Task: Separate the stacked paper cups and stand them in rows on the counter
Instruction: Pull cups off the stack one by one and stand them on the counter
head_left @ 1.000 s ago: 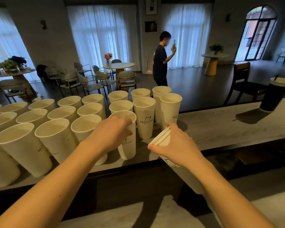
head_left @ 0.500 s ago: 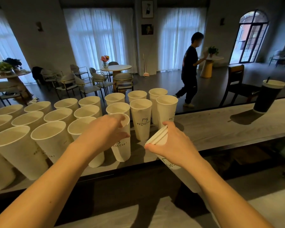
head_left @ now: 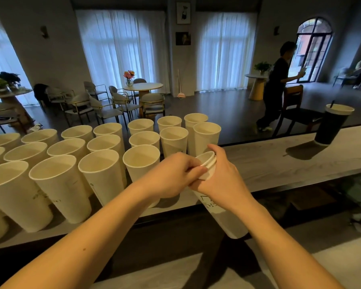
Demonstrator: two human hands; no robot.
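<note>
Several white paper cups (head_left: pixel 141 165) stand upright in rows on the grey counter (head_left: pixel 279 163), filling its left half. My right hand (head_left: pixel 223 182) grips a tilted stack of cups (head_left: pixel 227 217) just right of the front row, its rims pointing up and away from me. My left hand (head_left: pixel 171 176) pinches the rim of the top cup of that stack (head_left: pixel 206 161). Both hands touch each other at the stack's upper end.
A dark cup with a white lid and straw (head_left: pixel 331 126) stands on the counter's far right. Beyond the counter are café tables, chairs (head_left: pixel 152 103) and a person walking (head_left: pixel 277 86). A lower pale surface (head_left: pixel 175 274) lies in front of me.
My left hand let go of the front-row cup standing on the counter and moved right to the stack's top rim. The person in the room walked to the right.
</note>
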